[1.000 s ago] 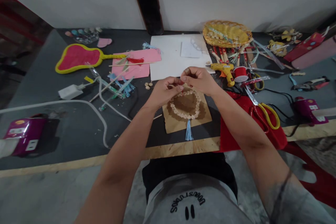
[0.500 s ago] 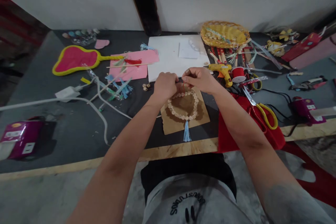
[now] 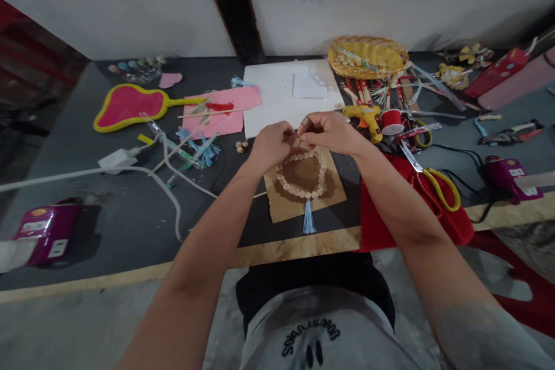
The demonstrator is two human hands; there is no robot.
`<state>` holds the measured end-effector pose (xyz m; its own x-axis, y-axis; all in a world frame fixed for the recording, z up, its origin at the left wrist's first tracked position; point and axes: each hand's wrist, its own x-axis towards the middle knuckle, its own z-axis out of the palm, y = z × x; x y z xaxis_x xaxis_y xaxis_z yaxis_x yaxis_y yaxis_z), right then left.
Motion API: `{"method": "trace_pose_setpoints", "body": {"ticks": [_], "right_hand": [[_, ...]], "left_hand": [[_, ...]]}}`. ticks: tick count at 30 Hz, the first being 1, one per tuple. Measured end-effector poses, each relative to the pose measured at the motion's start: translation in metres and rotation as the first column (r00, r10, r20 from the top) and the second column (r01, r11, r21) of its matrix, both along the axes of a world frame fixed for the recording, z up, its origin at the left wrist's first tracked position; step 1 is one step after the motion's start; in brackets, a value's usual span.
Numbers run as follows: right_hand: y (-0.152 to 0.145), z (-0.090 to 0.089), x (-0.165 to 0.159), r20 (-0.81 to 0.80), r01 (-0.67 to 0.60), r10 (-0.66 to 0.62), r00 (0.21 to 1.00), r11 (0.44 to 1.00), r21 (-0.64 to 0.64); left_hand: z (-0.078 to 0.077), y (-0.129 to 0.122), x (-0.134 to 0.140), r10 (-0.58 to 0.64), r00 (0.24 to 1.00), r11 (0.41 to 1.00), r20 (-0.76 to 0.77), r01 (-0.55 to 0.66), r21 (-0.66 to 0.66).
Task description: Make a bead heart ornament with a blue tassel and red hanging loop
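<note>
A loop of pale beads (image 3: 299, 192) with a light blue tassel (image 3: 309, 218) hangs over or rests on a piece of brown cardboard (image 3: 277, 208); which of the two I cannot tell. At the top of the loop, my left hand (image 3: 273, 144) and my right hand (image 3: 330, 132) meet with fingertips pinched together. A short bit of red string shows between them, at the loop's upper end. Both hands are closed on this string, though my fingers hide most of it.
A yellow glue gun (image 3: 364, 118), a red spool (image 3: 392, 121) and yellow-handled scissors (image 3: 442, 189) lie right of my hands. Behind are white paper (image 3: 269, 110) and a wicker basket (image 3: 368, 72). A white cable (image 3: 143, 172) crosses the left side, near a pink-and-yellow fan (image 3: 130, 107).
My fingertips have drawn closer together over the loop, and less of the red string shows. The beaded loop and tassel have hardly moved. The view has shifted slightly.
</note>
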<state>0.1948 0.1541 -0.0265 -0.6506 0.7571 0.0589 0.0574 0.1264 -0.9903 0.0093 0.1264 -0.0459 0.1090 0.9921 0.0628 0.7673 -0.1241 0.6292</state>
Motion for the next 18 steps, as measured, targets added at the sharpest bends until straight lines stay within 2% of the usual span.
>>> {"method": "trace_pose_setpoints", "body": {"ticks": [3, 7, 14, 18], "right_hand": [[-0.001, -0.001, -0.002, -0.006, -0.009, 0.009, 1.0, 0.999, 0.049], [-0.003, -0.004, -0.005, -0.013, -0.002, 0.003, 1.0, 0.996, 0.091], [-0.004, -0.005, -0.008, -0.015, 0.051, -0.049, 0.999, 0.986, 0.156], [-0.001, -0.01, -0.009, 0.01, 0.132, -0.138, 0.99, 0.966, 0.222]], "left_hand": [[0.001, -0.005, -0.005, 0.057, 0.963, 0.998, 0.262, -0.044, -0.054], [-0.001, -0.011, -0.007, 0.08, 0.834, 0.99, 0.545, -0.001, -0.144], [-0.011, -0.012, -0.005, 0.17, 0.566, 0.975, 0.807, 0.02, -0.219], [-0.014, -0.012, -0.003, 0.161, 0.493, 0.98, 0.855, 0.021, -0.197]]}}
